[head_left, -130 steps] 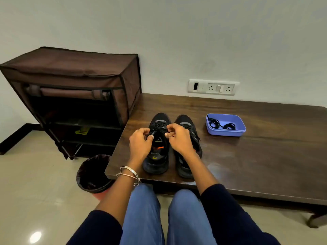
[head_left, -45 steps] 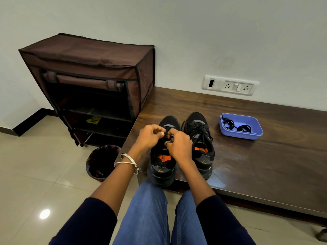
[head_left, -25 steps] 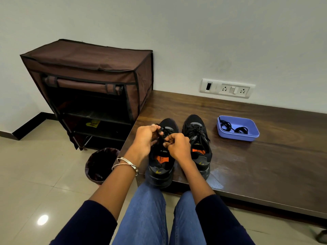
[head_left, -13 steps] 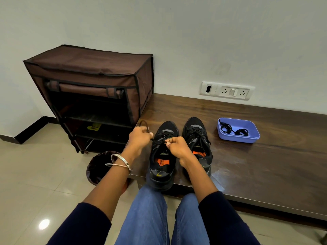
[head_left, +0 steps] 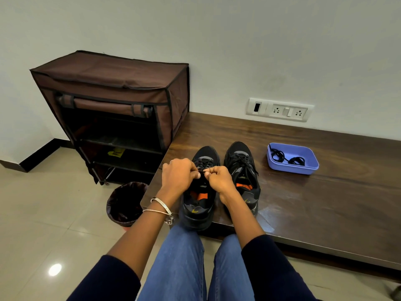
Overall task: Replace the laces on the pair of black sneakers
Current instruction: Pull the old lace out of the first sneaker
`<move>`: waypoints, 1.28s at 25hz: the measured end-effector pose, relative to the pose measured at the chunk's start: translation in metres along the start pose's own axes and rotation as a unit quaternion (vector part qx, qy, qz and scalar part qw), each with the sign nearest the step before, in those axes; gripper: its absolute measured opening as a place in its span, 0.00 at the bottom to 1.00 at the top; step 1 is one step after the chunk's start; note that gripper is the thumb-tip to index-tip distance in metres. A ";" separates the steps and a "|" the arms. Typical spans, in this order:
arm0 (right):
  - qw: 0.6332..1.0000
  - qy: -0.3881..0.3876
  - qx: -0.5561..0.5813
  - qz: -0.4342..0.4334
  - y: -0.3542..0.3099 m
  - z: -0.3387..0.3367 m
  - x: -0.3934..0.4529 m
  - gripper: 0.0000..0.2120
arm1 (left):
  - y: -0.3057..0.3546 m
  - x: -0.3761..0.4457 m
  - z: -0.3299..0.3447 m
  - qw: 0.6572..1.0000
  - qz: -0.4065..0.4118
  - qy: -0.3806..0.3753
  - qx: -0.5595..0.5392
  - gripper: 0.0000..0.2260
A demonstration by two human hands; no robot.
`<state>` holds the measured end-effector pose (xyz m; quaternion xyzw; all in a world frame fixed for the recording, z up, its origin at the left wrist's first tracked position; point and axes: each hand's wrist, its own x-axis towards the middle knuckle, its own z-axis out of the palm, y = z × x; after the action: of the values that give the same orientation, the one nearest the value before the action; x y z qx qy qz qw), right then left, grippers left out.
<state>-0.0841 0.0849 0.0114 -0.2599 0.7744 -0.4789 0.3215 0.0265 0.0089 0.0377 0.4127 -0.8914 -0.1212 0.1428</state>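
Both hands are together over the left sneaker (head_left: 200, 192): left hand (head_left: 180, 175) and right hand (head_left: 219, 180) each pinch its old lace (head_left: 202, 170) at the throat. That shoe sits at the worktop's (head_left: 314, 205) near-left corner, heel overhanging the near edge; right sneaker (head_left: 243, 172) just beside it, still laced. New laces (head_left: 286, 158) lie in the blue tray (head_left: 293, 169), farther right. Risk: a hard tug could drag the shoe off the edge toward the bin (head_left: 124, 203).
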 end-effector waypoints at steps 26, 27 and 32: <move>0.972 0.063 -0.156 -0.164 -0.007 0.002 0.001 0.07 | -0.005 0.022 0.007 0.860 -0.166 -0.115 -0.469 0.13; 0.990 0.055 -0.058 -0.112 -0.008 0.003 0.002 0.09 | -0.004 0.020 0.007 0.852 -0.168 -0.126 -0.479 0.14; 0.964 0.077 0.251 0.053 -0.007 0.005 0.006 0.12 | 0.002 0.019 0.016 0.794 -0.236 -0.104 -0.550 0.12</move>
<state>-0.0840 0.0748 0.0141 -0.0924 0.6645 -0.6586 0.3409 0.0075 -0.0023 0.0264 0.4467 -0.5588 -0.6634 0.2193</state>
